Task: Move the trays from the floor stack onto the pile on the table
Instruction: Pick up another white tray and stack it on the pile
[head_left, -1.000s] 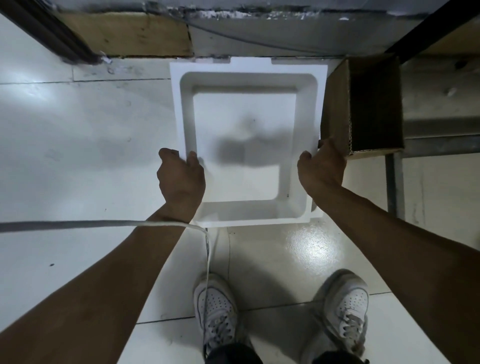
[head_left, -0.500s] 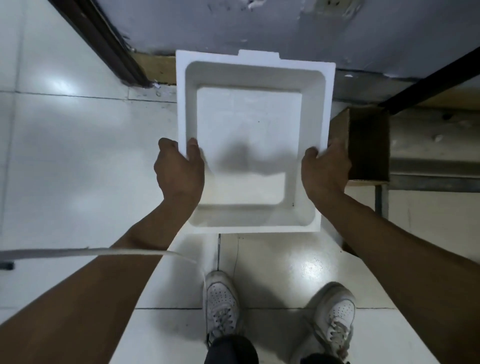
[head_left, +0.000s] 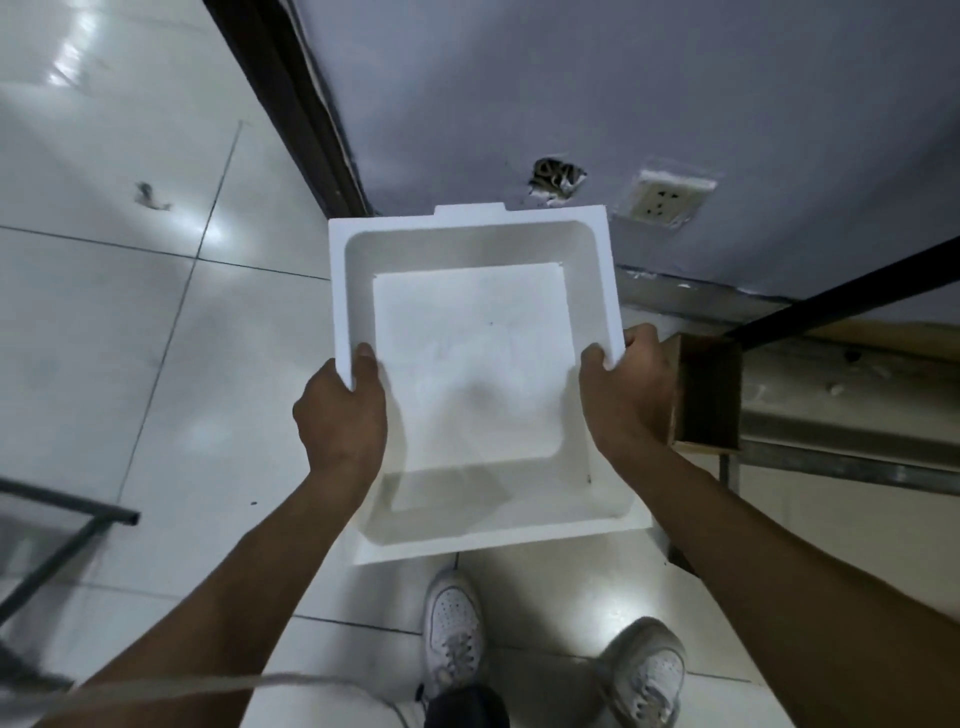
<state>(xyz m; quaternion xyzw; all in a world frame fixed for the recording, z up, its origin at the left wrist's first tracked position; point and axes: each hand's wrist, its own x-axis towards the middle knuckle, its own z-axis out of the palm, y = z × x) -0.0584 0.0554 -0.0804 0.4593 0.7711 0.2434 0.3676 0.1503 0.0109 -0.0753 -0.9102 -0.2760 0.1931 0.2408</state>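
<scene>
A white square foam tray (head_left: 472, 364) with a shallow recessed floor is held in the air in front of me, open side up. My left hand (head_left: 340, 415) grips its left rim, thumb over the edge. My right hand (head_left: 626, 392) grips the right rim the same way. The tray's far edge reaches toward the grey wall. Neither the floor stack nor the table pile is in view.
A small open cardboard box (head_left: 706, 395) lies to the right by a metal frame rail (head_left: 852, 462). A wall socket (head_left: 667, 200) sits on the grey wall. A dark frame corner (head_left: 67, 512) shows at the left. My two white shoes (head_left: 454, 634) stand on pale floor tiles.
The tray has risen from floor level with both hands on it, and my view has tilted up toward the wall. A dark frame has come into view at the left.
</scene>
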